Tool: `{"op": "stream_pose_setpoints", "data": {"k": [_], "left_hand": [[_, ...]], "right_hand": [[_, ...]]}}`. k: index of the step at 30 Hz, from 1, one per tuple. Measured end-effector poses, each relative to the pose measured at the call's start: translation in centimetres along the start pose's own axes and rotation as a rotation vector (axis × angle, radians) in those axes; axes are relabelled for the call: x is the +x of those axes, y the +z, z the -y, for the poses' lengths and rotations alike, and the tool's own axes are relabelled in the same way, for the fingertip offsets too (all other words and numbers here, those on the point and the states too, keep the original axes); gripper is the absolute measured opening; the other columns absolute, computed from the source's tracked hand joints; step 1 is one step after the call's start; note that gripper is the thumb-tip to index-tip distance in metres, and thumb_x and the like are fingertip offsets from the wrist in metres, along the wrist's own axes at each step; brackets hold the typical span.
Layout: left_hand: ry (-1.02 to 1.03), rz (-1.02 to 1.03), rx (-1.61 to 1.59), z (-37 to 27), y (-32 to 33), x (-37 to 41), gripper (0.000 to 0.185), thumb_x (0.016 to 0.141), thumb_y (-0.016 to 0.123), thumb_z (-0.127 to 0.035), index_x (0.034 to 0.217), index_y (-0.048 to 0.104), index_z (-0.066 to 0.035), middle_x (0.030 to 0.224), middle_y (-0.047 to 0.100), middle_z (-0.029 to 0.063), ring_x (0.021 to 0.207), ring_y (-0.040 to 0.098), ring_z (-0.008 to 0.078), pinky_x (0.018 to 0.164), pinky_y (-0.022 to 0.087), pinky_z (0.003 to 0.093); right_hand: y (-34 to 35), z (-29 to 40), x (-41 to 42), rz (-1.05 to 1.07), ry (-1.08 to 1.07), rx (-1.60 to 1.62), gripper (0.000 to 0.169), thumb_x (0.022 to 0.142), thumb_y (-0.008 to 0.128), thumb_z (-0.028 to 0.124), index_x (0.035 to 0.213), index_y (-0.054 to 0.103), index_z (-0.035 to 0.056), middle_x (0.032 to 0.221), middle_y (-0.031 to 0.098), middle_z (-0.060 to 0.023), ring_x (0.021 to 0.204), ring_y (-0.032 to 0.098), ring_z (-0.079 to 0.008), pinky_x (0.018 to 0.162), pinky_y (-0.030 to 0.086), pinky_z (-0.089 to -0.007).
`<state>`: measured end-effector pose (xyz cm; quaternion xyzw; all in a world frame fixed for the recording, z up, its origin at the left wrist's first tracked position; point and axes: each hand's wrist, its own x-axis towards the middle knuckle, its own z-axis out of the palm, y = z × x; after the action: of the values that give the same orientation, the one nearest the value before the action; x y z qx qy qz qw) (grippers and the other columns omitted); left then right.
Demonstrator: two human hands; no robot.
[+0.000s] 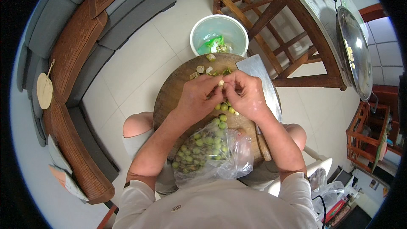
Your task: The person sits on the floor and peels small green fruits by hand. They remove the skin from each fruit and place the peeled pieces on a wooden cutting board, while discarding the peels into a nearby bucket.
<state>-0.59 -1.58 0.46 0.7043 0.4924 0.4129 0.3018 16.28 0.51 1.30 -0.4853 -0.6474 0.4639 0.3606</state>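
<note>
My left hand (201, 93) and my right hand (247, 94) meet over a round wooden chopping board (168, 97). Pinched between their fingertips is a small pale peeled piece (221, 83). Beneath and behind the hands lie several small round green fruits (223, 117). More of them fill a clear plastic bag (203, 149) at the near edge of the board. Beyond my fingers, near the far rim, are pale and green peel scraps (200, 69). A cleaver (259, 73) lies along the board's right side, its wooden handle (263, 146) towards me, partly under my right forearm.
A pale plastic bucket (219, 19) with a green wrapper (216, 43) inside stands just past the board. At right, a metal pan (356, 54) holding pale pieces sits at the edge of a wooden-framed table (318, 38). A grey sofa (136, 16) curves along the left.
</note>
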Motion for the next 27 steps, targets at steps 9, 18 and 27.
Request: {"op": "stream_pose_setpoints", "data": {"k": [9,18,27], "left_hand": [[0.059,-0.047,0.137,0.2,0.5,-0.5,0.028,0.077,0.069,-0.003,0.105,0.067,-0.004,0.082,0.066,0.0125,0.066,0.066,0.027,0.057,0.053,0.035],[0.142,-0.076,0.146,0.4,0.7,-0.6,0.027,0.08,0.067,-0.003,0.106,0.063,-0.002,0.083,0.064,0.015,0.071,0.064,0.0331,0.059,0.053,0.0403],[-0.091,0.028,-0.012,-1.1,-0.2,-0.2,0.029,0.081,0.069,-0.004,0.11,0.068,-0.002,0.086,0.067,0.0144,0.069,0.067,0.0246,0.061,0.053,0.033]], "right_hand": [[0.4,0.9,-0.3,-0.016,-0.064,-0.092,0.004,0.08,0.061,-0.004,0.084,0.061,-0.0023,0.068,0.063,-0.0164,0.06,0.066,-0.0251,0.056,0.05,-0.0334],[0.2,1.4,-0.4,-0.023,-0.127,-0.135,0.004,0.08,0.06,-0.005,0.083,0.059,-0.0021,0.069,0.062,-0.0176,0.064,0.065,-0.0346,0.059,0.051,-0.0375],[-1.3,-0.7,0.3,0.152,0.109,0.154,0.013,0.079,0.065,-0.002,0.092,0.064,-0.0013,0.067,0.065,-0.0069,0.061,0.061,-0.0091,0.057,0.05,-0.0291]]}}
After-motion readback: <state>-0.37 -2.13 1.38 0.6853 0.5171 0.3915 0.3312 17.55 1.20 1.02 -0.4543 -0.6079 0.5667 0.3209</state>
